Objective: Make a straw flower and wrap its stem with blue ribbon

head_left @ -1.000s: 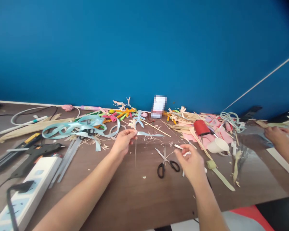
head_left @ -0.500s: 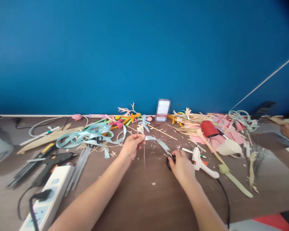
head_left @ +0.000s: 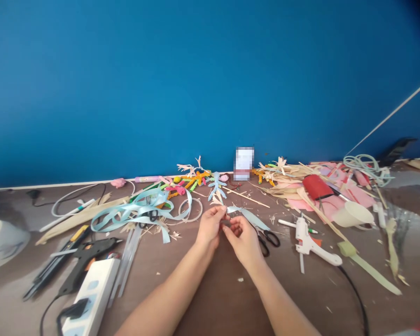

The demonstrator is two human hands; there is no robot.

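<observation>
My left hand [head_left: 210, 227] is closed, pinching a small cream flower-like piece [head_left: 217, 199] whose pale tips spread above the fingertips. Close against it, my right hand [head_left: 243, 240] has its fingers curled in a pinch just below; what they hold is too small to make out. A short light-blue ribbon piece [head_left: 250, 217] lies just beyond the right hand. Black-handled scissors [head_left: 272, 239] rest on the table beside that hand, their blades partly hidden.
Left of me are looped blue ribbon [head_left: 108, 219], a black glue gun [head_left: 87, 256], clear glue sticks [head_left: 128, 261] and a power strip [head_left: 96, 289]. To the right lie a white glue gun [head_left: 304, 238], a red roll [head_left: 317, 187] and a white cup [head_left: 353, 214]. Craft scraps line the blue wall.
My right hand has let go of the scissors, which now lie on the table, and has moved left to meet my left hand. The view has shifted slightly. Another person's hand at right is gone.
</observation>
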